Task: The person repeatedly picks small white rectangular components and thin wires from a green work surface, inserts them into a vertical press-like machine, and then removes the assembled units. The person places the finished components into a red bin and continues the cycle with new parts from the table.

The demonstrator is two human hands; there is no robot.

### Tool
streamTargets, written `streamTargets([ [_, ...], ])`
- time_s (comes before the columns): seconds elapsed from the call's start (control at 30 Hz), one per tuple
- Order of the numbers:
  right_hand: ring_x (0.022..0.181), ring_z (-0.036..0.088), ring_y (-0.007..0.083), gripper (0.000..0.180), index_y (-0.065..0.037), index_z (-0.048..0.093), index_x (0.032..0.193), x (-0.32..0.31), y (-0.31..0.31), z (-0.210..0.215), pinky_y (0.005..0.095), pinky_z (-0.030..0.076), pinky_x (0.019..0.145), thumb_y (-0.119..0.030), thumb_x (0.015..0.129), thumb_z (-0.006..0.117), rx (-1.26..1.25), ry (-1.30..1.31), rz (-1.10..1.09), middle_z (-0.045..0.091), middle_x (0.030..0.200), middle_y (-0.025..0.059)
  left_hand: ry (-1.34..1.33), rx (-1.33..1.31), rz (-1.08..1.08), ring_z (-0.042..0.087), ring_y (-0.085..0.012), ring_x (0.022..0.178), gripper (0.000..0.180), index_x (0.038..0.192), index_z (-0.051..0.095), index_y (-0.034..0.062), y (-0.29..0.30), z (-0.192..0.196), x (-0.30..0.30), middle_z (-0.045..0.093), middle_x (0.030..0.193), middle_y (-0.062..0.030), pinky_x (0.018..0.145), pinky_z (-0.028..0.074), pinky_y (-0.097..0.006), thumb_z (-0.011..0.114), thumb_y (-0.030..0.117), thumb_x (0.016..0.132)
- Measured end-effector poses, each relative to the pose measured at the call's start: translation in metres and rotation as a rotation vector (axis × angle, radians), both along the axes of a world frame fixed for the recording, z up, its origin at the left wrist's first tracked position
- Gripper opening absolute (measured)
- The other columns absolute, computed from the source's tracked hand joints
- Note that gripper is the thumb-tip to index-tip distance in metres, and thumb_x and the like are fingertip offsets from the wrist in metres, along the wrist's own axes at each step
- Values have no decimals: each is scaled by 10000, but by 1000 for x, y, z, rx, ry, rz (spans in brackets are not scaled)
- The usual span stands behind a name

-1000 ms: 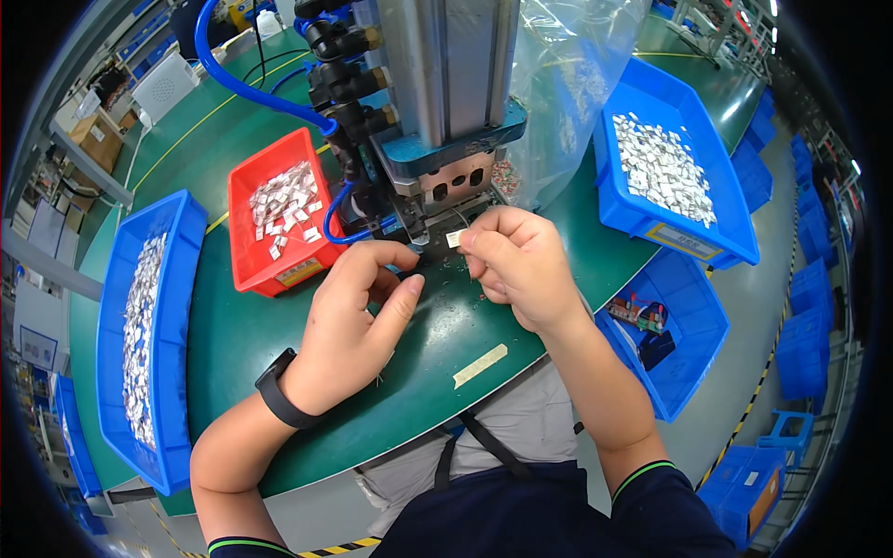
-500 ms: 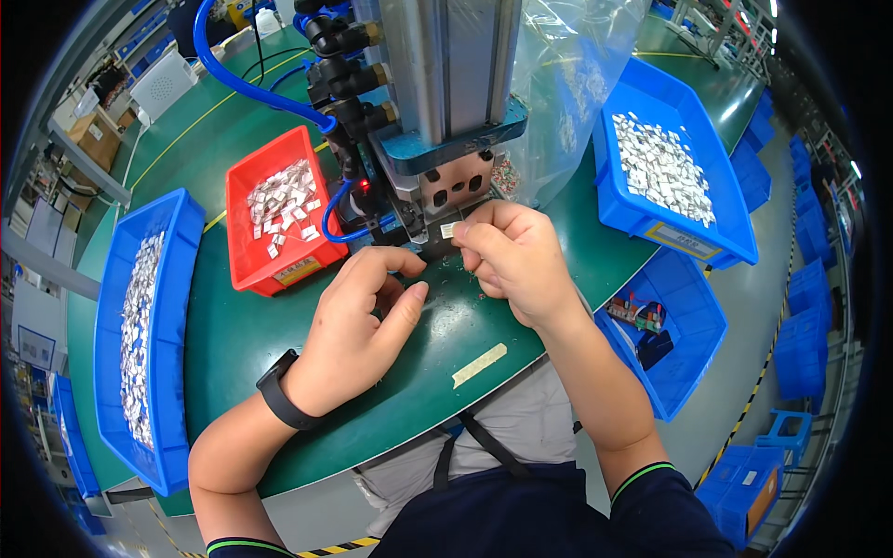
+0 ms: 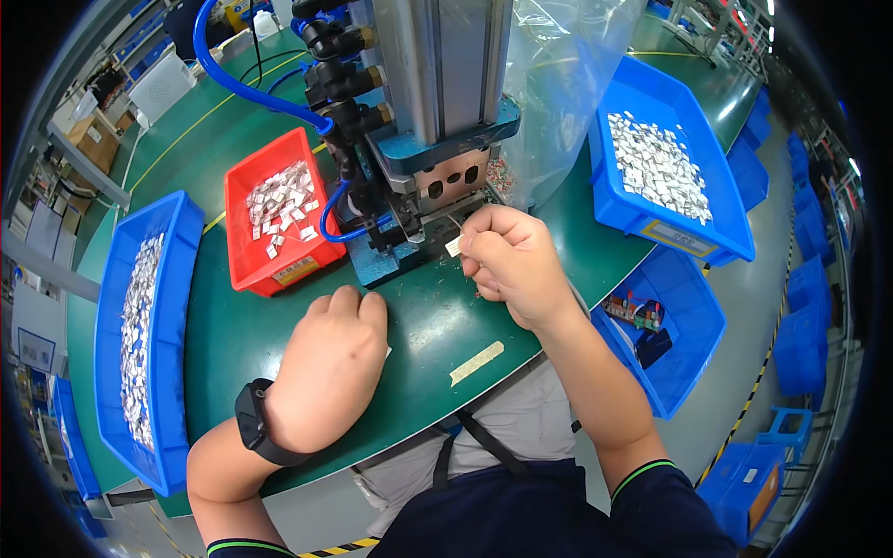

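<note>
My right hand (image 3: 516, 265) pinches a small white rectangular piece (image 3: 454, 246) between thumb and forefinger. It is just in front of the press's metal tooling (image 3: 446, 177). My left hand (image 3: 335, 358) is lower on the green tabletop, back upward, fingers curled under and their tips hidden. A pale bit (image 3: 388, 352) shows at its right side; whether the fingers grip it is hard to see. A dark watch (image 3: 256, 418) sits on my left wrist.
A red bin (image 3: 240, 228) of white pieces stands left of the press, and a long blue bin (image 3: 110, 316) farther left. Another blue bin (image 3: 651, 223) with white pieces is at right. Blue air hoses (image 3: 223, 79) and a clear plastic bag (image 3: 567, 112) flank the press.
My left hand has drawn back from the press, down and left, turning palm down with its fingers curled. My right hand barely moved; the white piece is tilted and slightly lower.
</note>
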State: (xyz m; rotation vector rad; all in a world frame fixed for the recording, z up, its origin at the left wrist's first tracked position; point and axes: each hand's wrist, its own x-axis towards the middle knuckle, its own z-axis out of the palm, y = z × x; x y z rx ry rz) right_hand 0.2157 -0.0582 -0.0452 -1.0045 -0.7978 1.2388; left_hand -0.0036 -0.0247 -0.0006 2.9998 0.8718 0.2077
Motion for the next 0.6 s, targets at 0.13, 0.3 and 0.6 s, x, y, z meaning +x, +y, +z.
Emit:
streamTargets([
  [0.13,474,389,40,90,-44,556,839,4,0,-3,202,268,385,-115,893,549,-3,155,68,567,690,52,43,-33,11,565,-362,810,227,950,533,-51,2,-5,3,561,851,-208,751,479,-420,579,-30,729],
  [0.3,451,386,73,89,-67,494,822,9,0,0,215,262,371,-120,894,497,36,332,152,579,688,105,51,-44,19,560,-373,815,246,972,533,-49,3,-5,5,551,834,-203,761,469,-436,590,-32,733],
  [0.6,424,411,84,87,-74,475,785,13,-4,2,213,274,353,-104,866,488,39,405,245,593,686,144,-185,-53,-47,579,-370,758,214,982,557,-39,16,-7,3,584,828,-208,701,476,-437,595,-57,773],
])
